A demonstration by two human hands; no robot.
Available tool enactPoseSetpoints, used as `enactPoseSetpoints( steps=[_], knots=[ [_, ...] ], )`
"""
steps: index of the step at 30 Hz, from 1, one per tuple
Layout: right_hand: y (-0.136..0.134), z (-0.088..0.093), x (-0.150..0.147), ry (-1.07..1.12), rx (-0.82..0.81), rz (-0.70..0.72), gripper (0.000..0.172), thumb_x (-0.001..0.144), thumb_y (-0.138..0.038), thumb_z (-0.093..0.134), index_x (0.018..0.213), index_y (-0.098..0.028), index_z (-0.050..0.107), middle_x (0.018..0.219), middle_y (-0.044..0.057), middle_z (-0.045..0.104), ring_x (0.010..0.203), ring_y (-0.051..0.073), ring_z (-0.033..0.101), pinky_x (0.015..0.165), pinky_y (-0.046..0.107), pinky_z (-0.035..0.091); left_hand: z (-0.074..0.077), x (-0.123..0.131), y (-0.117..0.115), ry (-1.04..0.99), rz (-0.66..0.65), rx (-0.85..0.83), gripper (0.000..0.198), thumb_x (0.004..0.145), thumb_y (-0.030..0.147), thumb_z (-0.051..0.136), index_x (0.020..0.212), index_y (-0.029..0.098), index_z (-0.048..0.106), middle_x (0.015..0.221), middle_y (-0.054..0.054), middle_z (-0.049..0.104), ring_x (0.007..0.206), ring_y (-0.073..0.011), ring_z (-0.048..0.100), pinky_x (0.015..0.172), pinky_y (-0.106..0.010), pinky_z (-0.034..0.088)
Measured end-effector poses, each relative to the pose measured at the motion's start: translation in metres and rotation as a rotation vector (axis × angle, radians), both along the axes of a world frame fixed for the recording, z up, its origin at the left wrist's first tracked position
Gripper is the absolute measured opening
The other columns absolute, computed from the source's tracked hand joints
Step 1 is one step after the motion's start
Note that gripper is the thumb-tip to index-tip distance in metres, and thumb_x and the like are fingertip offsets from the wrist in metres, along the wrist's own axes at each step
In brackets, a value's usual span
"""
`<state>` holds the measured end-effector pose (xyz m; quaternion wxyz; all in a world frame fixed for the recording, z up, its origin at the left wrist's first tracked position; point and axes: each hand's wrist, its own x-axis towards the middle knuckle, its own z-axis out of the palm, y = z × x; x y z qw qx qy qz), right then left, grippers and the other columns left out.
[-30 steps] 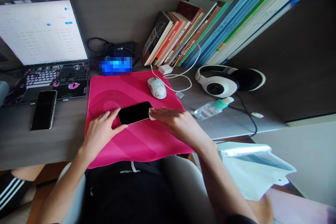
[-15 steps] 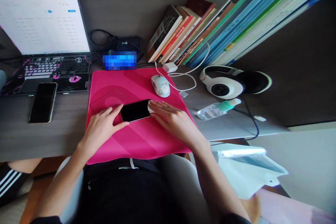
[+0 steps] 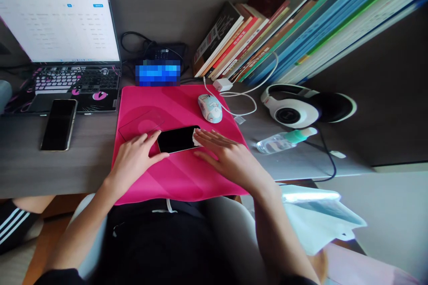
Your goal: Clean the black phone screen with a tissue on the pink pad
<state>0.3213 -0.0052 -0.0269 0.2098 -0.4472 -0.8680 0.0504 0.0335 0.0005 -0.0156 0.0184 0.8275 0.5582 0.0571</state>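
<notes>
A black-screened phone (image 3: pixel 176 139) lies face up on a pink desk mat (image 3: pixel 185 176). My left hand (image 3: pixel 135 156) grips its left end, with the thumb on the near edge and the index finger at the far corner. Over the phone's right end is my right hand (image 3: pixel 230 156), its fingers stretched and laid on a small white tissue (image 3: pixel 195 138). The tissue is pressed to the screen and mostly hidden under the fingers. A thin clear sheet (image 3: pixel 142 124) rests on the mat beyond my left hand.
A mouse (image 3: pixel 210 108) sits at the mat's far right. Rightward are a spray bottle (image 3: pixel 277 142), headphones (image 3: pixel 294 109) and a white cable (image 3: pixel 249 109). Books (image 3: pixel 240 40) lean behind. A laptop (image 3: pixel 67 75) and second phone (image 3: pixel 59 124) stand left. Another person's leg (image 3: pixel 20 225) shows lower left.
The view has shifted slightly, so the desk things appear further right. My right hand and the tissue stay at the phone's right end; the left hand keeps its grip.
</notes>
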Motion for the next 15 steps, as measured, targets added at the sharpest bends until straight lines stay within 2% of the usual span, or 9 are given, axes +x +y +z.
enactPoseSetpoints(
  steps=[6,9,15],
  knots=[
    [-0.008,0.006,-0.001,-0.017,-0.022,0.014,0.043,0.11,-0.039,0.055,0.149,-0.024,0.064,0.154,0.009,0.061,0.142,0.031,0.06,0.122,0.051,0.052,0.0,-0.001,0.0,-0.013,0.011,-0.017,0.071,0.101,0.061,0.062,0.161,0.026,0.049,0.148,-0.012,0.067,0.123,-0.0317,0.073,0.09,-0.038,0.061],
    [0.001,0.0,-0.007,0.039,-0.048,-0.011,0.045,0.11,-0.038,0.055,0.151,-0.023,0.062,0.156,0.009,0.059,0.146,0.03,0.055,0.126,0.051,0.047,-0.001,-0.002,0.0,0.003,0.008,-0.01,0.072,0.101,0.062,0.061,0.161,0.025,0.049,0.147,-0.014,0.068,0.123,-0.0323,0.073,0.089,-0.038,0.061],
    [0.016,-0.015,-0.023,0.102,-0.056,-0.018,0.056,0.11,-0.042,0.053,0.161,-0.021,0.048,0.165,0.011,0.049,0.155,0.03,0.043,0.131,0.056,0.037,0.001,-0.001,0.0,0.005,0.005,0.006,0.073,0.1,0.06,0.063,0.161,0.023,0.049,0.144,-0.014,0.07,0.123,-0.032,0.073,0.09,-0.038,0.061]
  ],
)
